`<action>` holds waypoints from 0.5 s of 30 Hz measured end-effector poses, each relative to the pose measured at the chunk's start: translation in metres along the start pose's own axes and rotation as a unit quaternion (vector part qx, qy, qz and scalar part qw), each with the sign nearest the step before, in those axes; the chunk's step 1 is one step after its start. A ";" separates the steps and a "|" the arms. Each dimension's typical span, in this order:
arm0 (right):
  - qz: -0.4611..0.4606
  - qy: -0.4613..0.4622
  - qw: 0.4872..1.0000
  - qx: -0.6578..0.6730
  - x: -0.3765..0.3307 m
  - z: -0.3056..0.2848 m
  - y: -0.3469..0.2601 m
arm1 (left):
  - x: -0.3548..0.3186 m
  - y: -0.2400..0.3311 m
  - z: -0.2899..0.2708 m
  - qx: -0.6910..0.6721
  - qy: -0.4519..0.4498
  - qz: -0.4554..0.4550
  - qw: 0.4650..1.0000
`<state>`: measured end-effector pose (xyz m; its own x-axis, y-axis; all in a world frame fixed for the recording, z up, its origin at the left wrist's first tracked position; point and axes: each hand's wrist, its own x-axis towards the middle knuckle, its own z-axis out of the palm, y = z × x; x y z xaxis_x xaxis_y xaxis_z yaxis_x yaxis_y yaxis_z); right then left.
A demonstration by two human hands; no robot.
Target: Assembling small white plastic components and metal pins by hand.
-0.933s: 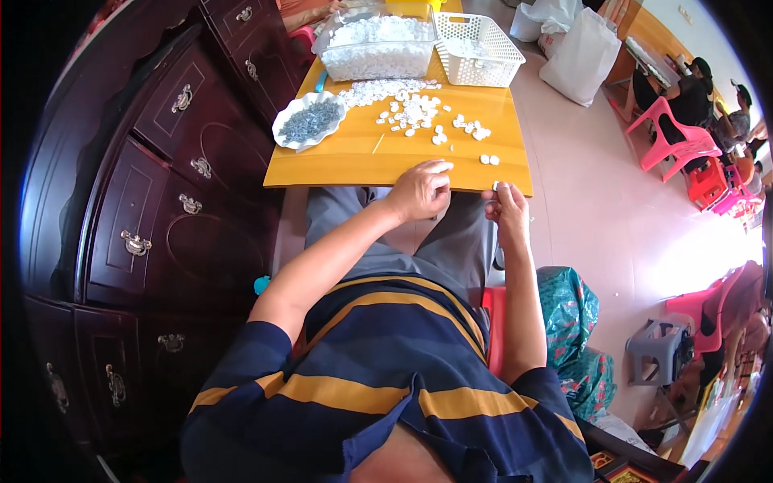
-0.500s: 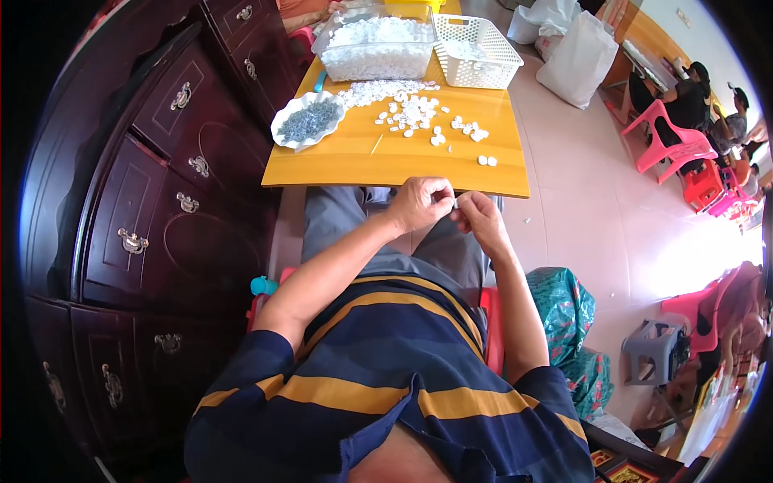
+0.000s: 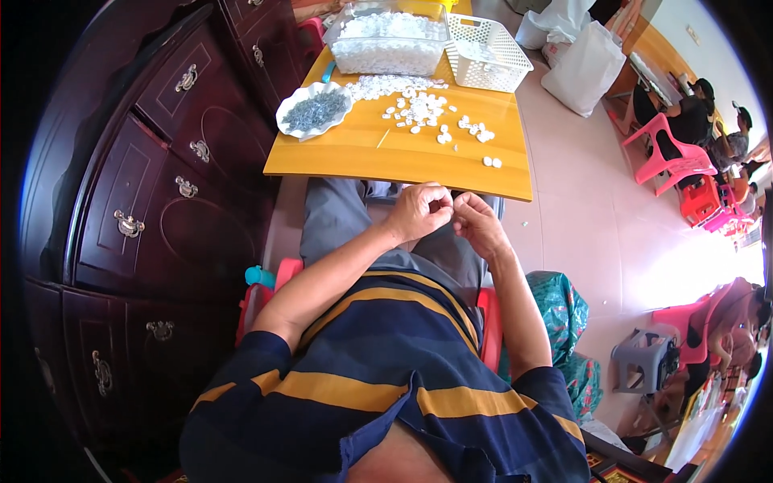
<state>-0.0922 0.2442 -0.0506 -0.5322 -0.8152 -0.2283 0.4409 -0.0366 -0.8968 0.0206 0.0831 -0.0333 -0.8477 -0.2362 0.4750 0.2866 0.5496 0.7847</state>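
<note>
My left hand [image 3: 422, 211] and my right hand [image 3: 481, 225] meet over my lap, just off the near edge of the wooden table [image 3: 338, 163]. Fingers of both are pinched, fingertips close together, and whatever is between them is too small or hidden to name. Beyond them on the tabletop lie loose small white round plastic pieces [image 3: 423, 109], with a pair [image 3: 492, 163] nearer the front edge. A thin yellowish stick [image 3: 383, 138] lies left of these. At the left edge, a white scalloped dish [image 3: 345, 113] holds many small grey-blue pieces [image 3: 314, 110].
A clear bin [image 3: 386, 60] full of white pieces and a white perforated basket [image 3: 515, 80] stand at the far end. Dark cabinets [image 3: 153, 258] line my left. To my right are green patterned bags [image 3: 560, 310], a grey stool [image 3: 644, 361] and pink chairs [image 3: 668, 153] with people nearby.
Both hands stay together above my lap, with slight finger movement. A small white bit seen at the fingertips earlier no longer shows clearly. The whole view has tilted a little.
</note>
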 end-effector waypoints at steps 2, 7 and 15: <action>0.002 -0.042 0.999 0.034 0.001 -0.002 0.001 | -0.001 0.001 -0.002 -0.004 -0.003 0.004 1.000; 0.002 -0.043 0.999 0.016 0.001 -0.001 0.000 | -0.005 0.004 -0.008 -0.017 -0.011 0.009 1.000; 0.007 -0.022 0.999 -0.037 -0.011 0.006 -0.012 | -0.010 0.002 -0.016 -0.072 0.043 -0.059 0.995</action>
<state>-0.0870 0.2497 -0.0352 -0.4929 -0.8404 -0.2253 0.3923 0.0165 -0.9197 0.0369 0.0735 -0.0297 -0.8395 -0.3636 0.4038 0.2540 0.3943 0.8832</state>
